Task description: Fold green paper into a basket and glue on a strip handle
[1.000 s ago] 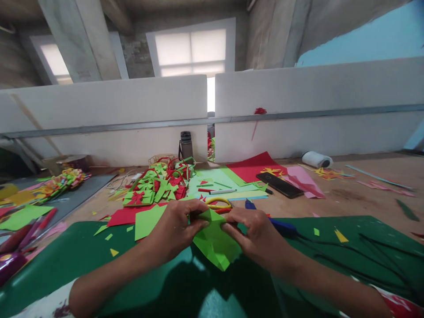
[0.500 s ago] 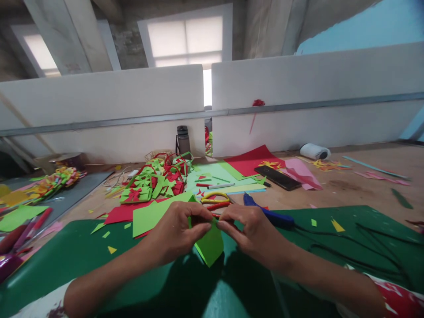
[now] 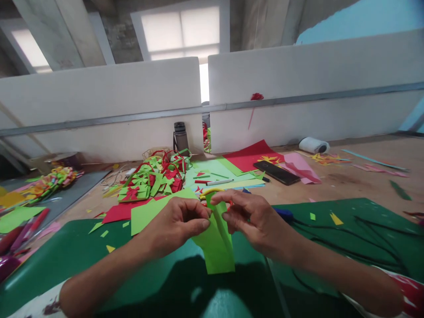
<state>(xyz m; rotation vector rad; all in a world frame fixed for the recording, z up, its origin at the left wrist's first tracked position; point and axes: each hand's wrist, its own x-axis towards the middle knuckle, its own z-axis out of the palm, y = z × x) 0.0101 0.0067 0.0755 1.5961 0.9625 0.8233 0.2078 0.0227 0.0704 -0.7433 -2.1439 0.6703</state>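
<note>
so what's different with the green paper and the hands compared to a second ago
The green paper hangs differently: its lower end, pointed before, is now a straight edge. The right hand has opened its pinch; the left hand still pinches the paper. The phone, bottle and red-and-green pile stayed put.

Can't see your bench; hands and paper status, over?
Left hand pinching creased green paper. Right hand opposite, grip unclear. Yellow handle close behind, partly hidden.

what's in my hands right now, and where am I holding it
A green paper, near its upper end: the left hand pinches its left side; whether the right hand grips it is unclear.
</note>
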